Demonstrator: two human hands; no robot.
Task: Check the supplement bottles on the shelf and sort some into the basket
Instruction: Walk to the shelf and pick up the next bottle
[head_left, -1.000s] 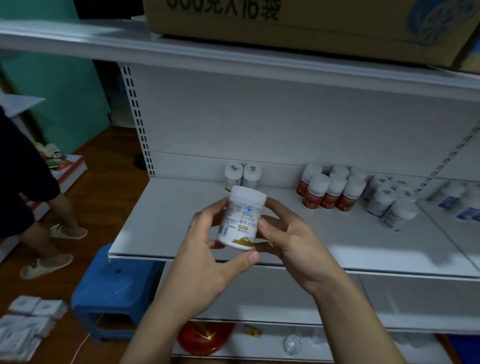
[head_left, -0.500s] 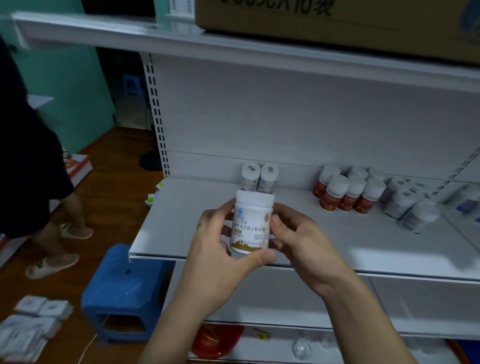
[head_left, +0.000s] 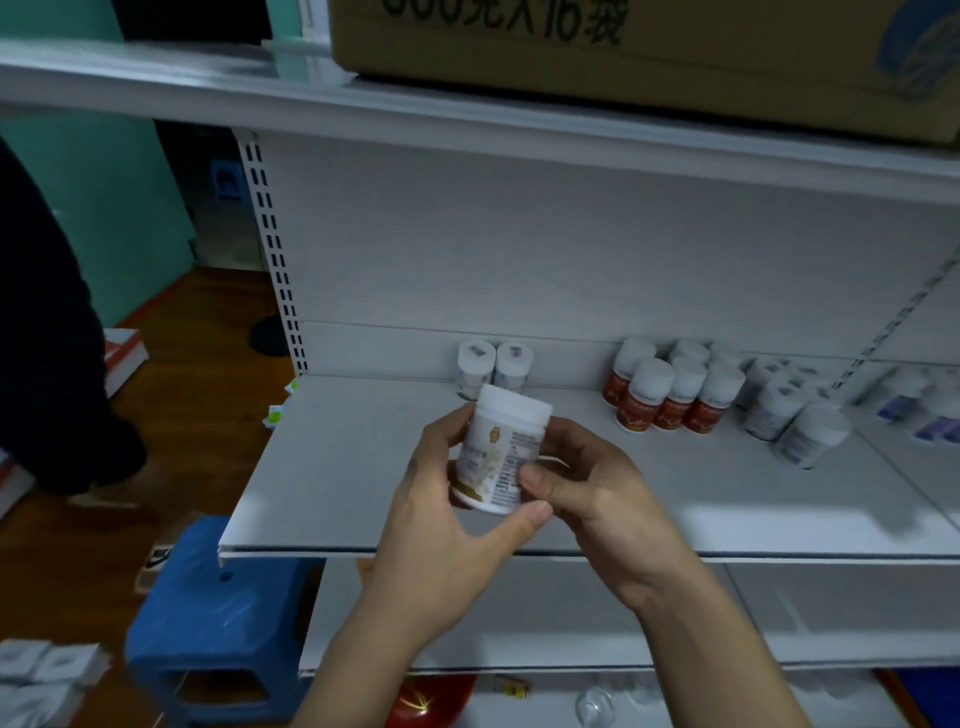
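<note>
Presently, fingers: the fingers (head_left: 524, 519) of both hands are curled round one supplement bottle (head_left: 501, 452), and nothing else is held.
Left hand (head_left: 441, 519): the bottle is cupped from the left, with the thumb laid just under its base.
Right hand (head_left: 587, 483): the thumb is pressed to the label's right side; the other fingers are hidden behind the bottle.
Bottle's place: it is held in the air over the front of the shelf (head_left: 337, 467), lid up and slightly tilted, with the printed side turned toward the head camera. The print is too blurred to be read.
Step in hand: the label is judged to be under inspection.
Done well: the base should be supported by one thumb while the bottle is rolled slowly by the other hand, so that the small print is brought round without the grip being lost. The choice of shelf or basket is best settled before either hand is loosened.
Basket: it cannot be made out with certainty; only a red rounded thing (head_left: 431, 696) is seen below the lower shelf.
Shelf stock: two white bottles (head_left: 493, 364) stand at the back, and red-labelled bottles (head_left: 670, 395) are grouped to the right, well apart from the hands.
</note>
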